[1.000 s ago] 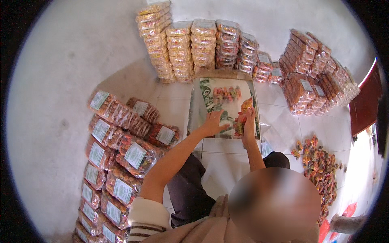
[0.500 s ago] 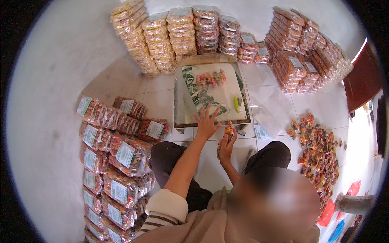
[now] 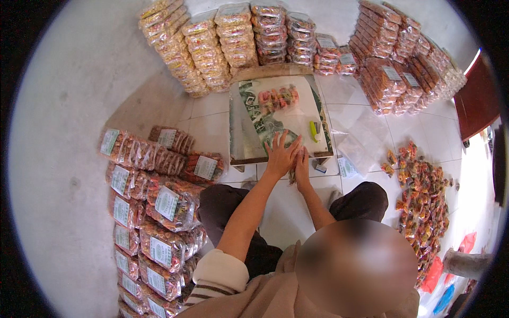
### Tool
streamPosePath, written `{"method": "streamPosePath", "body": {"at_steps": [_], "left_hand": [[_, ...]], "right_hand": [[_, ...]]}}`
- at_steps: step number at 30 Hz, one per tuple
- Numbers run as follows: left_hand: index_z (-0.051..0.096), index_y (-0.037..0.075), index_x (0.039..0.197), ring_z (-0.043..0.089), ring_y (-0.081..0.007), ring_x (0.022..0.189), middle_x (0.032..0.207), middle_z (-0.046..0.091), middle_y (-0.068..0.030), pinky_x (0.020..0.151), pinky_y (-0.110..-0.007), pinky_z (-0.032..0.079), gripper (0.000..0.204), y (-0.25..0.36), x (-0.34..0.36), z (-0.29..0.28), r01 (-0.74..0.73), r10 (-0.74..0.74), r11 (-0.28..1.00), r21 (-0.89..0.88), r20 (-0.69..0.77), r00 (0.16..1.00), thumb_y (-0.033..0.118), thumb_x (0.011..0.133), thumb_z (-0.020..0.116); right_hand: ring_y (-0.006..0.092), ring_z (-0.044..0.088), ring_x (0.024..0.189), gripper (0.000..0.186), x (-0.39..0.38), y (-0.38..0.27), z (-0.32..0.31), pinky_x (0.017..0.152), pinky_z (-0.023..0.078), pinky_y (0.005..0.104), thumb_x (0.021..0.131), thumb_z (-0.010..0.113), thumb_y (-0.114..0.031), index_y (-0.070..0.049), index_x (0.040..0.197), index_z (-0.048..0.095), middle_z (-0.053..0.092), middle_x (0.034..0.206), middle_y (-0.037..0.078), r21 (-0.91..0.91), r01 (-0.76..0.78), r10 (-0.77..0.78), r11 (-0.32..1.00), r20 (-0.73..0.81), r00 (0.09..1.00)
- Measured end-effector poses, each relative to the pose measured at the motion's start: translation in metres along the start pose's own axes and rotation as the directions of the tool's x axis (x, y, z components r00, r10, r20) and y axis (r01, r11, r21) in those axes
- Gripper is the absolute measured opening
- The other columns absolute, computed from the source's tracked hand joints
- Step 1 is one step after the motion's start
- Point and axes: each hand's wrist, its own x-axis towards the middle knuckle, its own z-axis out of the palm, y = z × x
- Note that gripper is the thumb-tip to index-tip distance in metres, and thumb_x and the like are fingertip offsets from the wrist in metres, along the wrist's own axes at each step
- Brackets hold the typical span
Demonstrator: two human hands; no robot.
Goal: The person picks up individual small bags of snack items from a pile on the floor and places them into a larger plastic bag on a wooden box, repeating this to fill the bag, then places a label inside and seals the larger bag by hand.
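Left hand (image 3: 282,153): fingers spread, against right hand (image 3: 301,164), whose grip cannot be told. Between both: brownish packet (image 3: 292,177), mostly hidden. Ahead of hands, on low rectangular desk (image 3: 238,132): knobbly pink-orange bundle (image 3: 278,99); ahead right, slim yellow-green tool (image 3: 313,131).

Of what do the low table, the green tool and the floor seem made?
Low table: probably wood, worn; its front edge looks brown.
Green tool: likely smooth plastic, given its bright, even colour.
Floor: apparently glazed ceramic tile, with straight joints and sheen.
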Motion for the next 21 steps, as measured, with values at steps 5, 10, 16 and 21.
{"method": "streamPosePath", "body": {"at_steps": [5,10,16,21], "left_hand": [[0.040,0.028,0.128,0.023,-0.0391,0.125,0.136,0.026,-0.0117,0.089,-0.070,0.019,0.040,0.007,0.003,-0.012,0.031,-0.032,0.999,0.027,0.041,0.999,0.028,0.088,0.044],[0.045,0.023,0.125,0.028,-0.0354,0.124,0.133,0.032,-0.0102,0.091,-0.066,0.020,0.038,0.035,0.017,-0.011,-0.074,0.074,0.997,0.015,0.001,0.997,0.029,0.087,0.045],[0.050,0.017,0.121,0.032,-0.0309,0.122,0.125,0.043,-0.0074,0.098,-0.058,0.019,0.039,-0.016,0.042,-0.042,-0.063,0.054,0.994,-0.085,-0.103,0.993,0.034,0.086,0.045],[0.051,0.021,0.121,0.031,-0.0317,0.122,0.124,0.044,-0.0061,0.097,-0.058,0.018,0.035,-0.080,0.127,-0.008,-0.053,0.028,0.982,-0.180,-0.138,0.990,0.036,0.091,0.040]], "right_hand": [[0.0241,0.029,0.126,0.061,0.054,0.017,-0.005,0.101,0.027,0.0332,0.093,0.035,-0.039,-0.004,0.137,0.014,0.024,0.139,0.014,0.215,0.069,-0.107,0.974,0.172,0.979],[0.0263,0.021,0.129,0.061,0.137,0.060,-0.034,0.104,0.020,0.0368,0.093,0.032,-0.039,0.000,0.136,0.015,0.019,0.141,0.017,-0.087,0.345,-0.325,0.934,0.192,0.926],[0.0272,0.044,0.104,0.054,0.107,0.008,0.059,0.092,0.032,0.0348,0.092,0.035,-0.037,0.000,0.131,0.024,0.042,0.119,0.020,0.041,0.198,-0.186,0.979,-0.200,0.962],[0.0326,0.046,0.094,0.054,0.132,0.006,0.045,0.093,0.032,0.0411,0.092,0.035,-0.034,0.007,0.126,0.028,0.045,0.110,0.025,-0.033,0.083,-0.089,0.996,-0.381,0.920]]}}
